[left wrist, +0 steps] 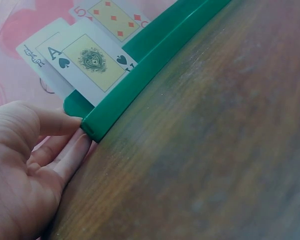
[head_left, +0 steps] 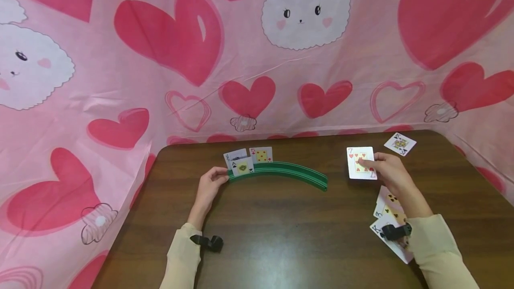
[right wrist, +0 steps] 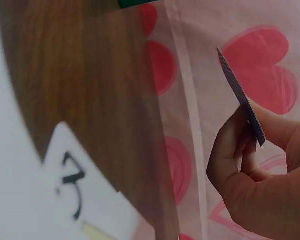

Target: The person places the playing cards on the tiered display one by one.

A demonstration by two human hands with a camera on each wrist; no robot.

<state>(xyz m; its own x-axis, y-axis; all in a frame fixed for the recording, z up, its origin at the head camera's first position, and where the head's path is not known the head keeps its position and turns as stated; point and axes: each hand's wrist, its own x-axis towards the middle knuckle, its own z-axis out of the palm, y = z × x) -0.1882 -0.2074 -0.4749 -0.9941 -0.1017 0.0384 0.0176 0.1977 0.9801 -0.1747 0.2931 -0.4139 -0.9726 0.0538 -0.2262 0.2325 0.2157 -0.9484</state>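
Observation:
A curved green card holder (head_left: 289, 169) lies across the wooden table. At its left end, my left hand (head_left: 209, 186) pinches the tip between thumb and fingers. An ace of spades (left wrist: 92, 60) stands in the holder near that hand, overlapping a joker (left wrist: 32, 57) behind it. Just to the right, a five of diamonds (head_left: 262, 154) stands in the rear. Off the holder's right end, my right hand (head_left: 391, 173) holds a seven of hearts (head_left: 355, 168), face up, between thumb and fingers. That card shows edge-on in the right wrist view.
A king card (head_left: 400, 144) lies face up at the table's back right. Under my right forearm, a clubs card (head_left: 381, 206) and another king (head_left: 378, 226) overlap, partly hidden by the sleeve and wrist camera. A pink heart-patterned cloth (head_left: 281, 115) hangs behind the table.

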